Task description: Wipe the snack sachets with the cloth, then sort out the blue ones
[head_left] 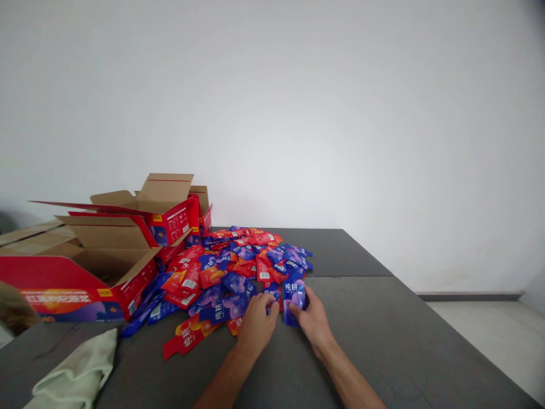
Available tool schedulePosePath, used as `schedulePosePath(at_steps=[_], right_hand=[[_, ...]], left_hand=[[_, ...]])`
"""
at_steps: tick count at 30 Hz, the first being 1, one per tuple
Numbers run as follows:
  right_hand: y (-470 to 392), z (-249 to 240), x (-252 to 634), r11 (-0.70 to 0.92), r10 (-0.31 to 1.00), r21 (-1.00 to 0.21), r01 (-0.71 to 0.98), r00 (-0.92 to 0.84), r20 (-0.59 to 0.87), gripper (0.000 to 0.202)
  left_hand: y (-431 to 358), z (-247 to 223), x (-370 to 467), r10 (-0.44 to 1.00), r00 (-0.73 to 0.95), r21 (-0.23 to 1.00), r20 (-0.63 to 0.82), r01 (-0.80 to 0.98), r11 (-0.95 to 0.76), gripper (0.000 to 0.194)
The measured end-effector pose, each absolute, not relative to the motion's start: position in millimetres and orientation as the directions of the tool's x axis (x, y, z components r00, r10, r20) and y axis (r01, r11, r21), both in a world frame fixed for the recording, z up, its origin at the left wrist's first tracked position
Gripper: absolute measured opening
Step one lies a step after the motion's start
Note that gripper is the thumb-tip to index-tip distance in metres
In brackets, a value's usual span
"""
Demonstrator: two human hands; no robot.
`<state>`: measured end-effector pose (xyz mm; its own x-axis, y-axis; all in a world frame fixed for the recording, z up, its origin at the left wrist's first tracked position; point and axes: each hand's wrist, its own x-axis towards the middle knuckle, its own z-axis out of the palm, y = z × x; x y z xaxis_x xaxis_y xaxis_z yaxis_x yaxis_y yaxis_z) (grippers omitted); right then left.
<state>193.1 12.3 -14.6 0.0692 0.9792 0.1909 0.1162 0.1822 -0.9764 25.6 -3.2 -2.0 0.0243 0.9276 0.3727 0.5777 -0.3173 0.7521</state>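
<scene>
Red and blue packets lie in a loose pile [242, 261] on the dark table [383, 341]. A blue packet [293, 295] with white characters is held upright at the pile's right front by my right hand [314, 321], thumb across its face. My left hand [259, 321] is at the front edge of the pile, its fingers curled beside some blue packets; whether it grips one I cannot make out. To its left lies a red and orange packet [189, 334], near another blue packet [225, 308].
Open red cartons [76, 287] with brown flaps stand at the left, one behind another [170, 224]. A pale green cloth [80, 369] lies at the front left. Behind the table rises a white wall. The table's right edge slants down toward the lower right.
</scene>
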Motion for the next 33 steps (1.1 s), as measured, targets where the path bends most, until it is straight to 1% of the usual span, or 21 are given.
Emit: schedulePosePath(at_steps=[1,2,4,6,7,9,12,14,15,17,19,21,23,24,27,29,33], right_hand=[[9,-10,190,0.183,0.983,-0.983,0.028,0.025,0.184,0.049],[4,-5,186,0.18,0.983,-0.984,-0.018,-0.017,0.18,0.044],[-3,4,181,0.166,0.977,-0.974,-0.157,-0.105,0.183,0.042],[-8,10,178,0.132,0.973,-0.963,-0.234,-0.157,0.172,0.043],[-9,12,177,0.12,0.975,-0.965,-0.235,-0.156,0.16,0.043],[-9,12,179,0.122,0.984,-0.973,-0.197,-0.103,0.144,0.041],[-3,7,183,0.149,0.988,-0.98,-0.135,0.046,0.145,0.044],[0,3,185,0.161,0.983,-0.982,-0.098,0.103,0.151,0.047],[1,2,186,0.168,0.981,-0.983,-0.078,0.116,0.159,0.047],[2,0,186,0.188,0.977,-0.981,-0.043,0.113,0.182,0.046],[0,1,185,0.196,0.978,-0.98,-0.022,0.074,0.194,0.044],[-1,2,183,0.189,0.982,-0.982,0.008,0.007,0.189,0.043],[-2,2,182,0.194,0.981,-0.979,0.071,-0.035,0.192,0.044],[-2,2,181,0.207,0.978,-0.973,0.104,-0.038,0.204,0.044],[-3,1,180,0.246,0.969,-0.958,0.148,-0.045,0.242,0.041],[-3,0,180,0.24,0.971,-0.959,0.151,-0.051,0.235,0.04],[-1,-3,182,0.244,0.968,-0.958,0.148,0.017,0.249,0.041]], left_hand=[[-2,-3,26,0.939,0.011,0.813,0.345,0.496,-0.305,0.019],[-1,-5,26,0.95,0.018,0.866,0.312,0.406,-0.292,0.021],[2,-10,25,0.964,0.077,0.931,0.253,0.251,-0.264,0.023],[5,-15,24,0.969,0.118,0.955,0.215,0.182,-0.234,0.023],[6,-18,24,0.973,0.12,0.96,0.198,0.178,-0.218,0.024],[6,-21,23,0.977,0.119,0.959,0.175,0.205,-0.197,0.027],[2,-22,27,0.975,0.174,0.948,0.142,0.258,-0.184,0.029],[-3,-19,32,0.97,0.221,0.961,0.102,0.232,-0.154,0.027],[-5,-17,35,0.965,0.249,0.975,0.086,0.18,-0.133,0.023],[-9,-12,41,0.947,0.305,0.993,0.1,0.033,-0.116,0.012],[-10,-8,44,0.943,0.289,0.986,0.164,-0.057,-0.154,0.016],[-9,-6,43,0.957,0.204,0.979,0.204,-0.016,-0.206,0.019],[-7,-6,39,0.97,0.135,0.975,0.202,0.068,-0.212,0.024],[-6,-6,37,0.974,0.128,0.975,0.189,0.091,-0.202,0.025],[-3,-7,28,0.977,0.144,0.977,0.156,0.124,-0.174,0.024],[-3,-7,24,0.974,0.175,0.978,0.14,0.127,-0.164,0.027],[-7,-5,26,0.973,0.212,0.994,0.089,0.051,-0.102,0.033]])
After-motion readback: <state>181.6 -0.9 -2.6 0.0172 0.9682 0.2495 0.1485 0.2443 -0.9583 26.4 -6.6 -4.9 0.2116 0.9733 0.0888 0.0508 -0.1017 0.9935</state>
